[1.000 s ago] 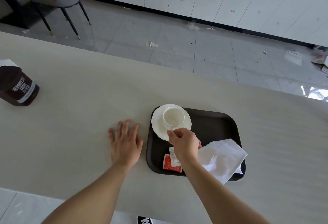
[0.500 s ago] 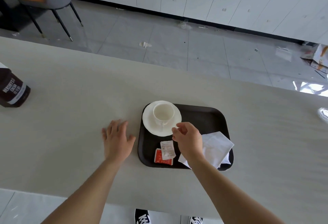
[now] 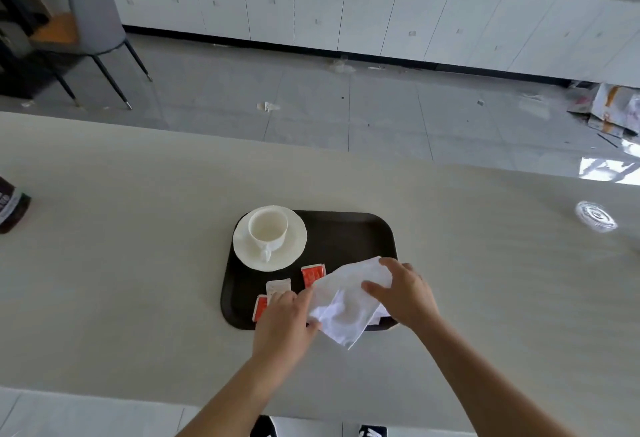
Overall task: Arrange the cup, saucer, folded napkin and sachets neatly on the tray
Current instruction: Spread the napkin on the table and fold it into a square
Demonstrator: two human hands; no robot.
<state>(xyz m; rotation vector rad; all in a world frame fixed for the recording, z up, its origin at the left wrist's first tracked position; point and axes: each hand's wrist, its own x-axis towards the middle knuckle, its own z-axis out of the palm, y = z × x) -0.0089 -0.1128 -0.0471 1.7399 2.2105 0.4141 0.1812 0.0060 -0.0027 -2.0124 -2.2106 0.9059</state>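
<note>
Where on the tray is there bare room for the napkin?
Bare: far right of the tray, bordered by the saucer, sachets and napkin. Crowded: the near half, where the left hand and right hand hold the napkin.

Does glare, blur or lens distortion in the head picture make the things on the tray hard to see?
Head view: the wide lens bends the table edge and cabinets; glare shines on the floor at far right; the tray, cup and red sachet are evenly lit and fairly sharp.

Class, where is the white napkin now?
Head view: the napkin lies over the tray's near right corner, overhanging its edge, held by the left hand and right hand.
</note>
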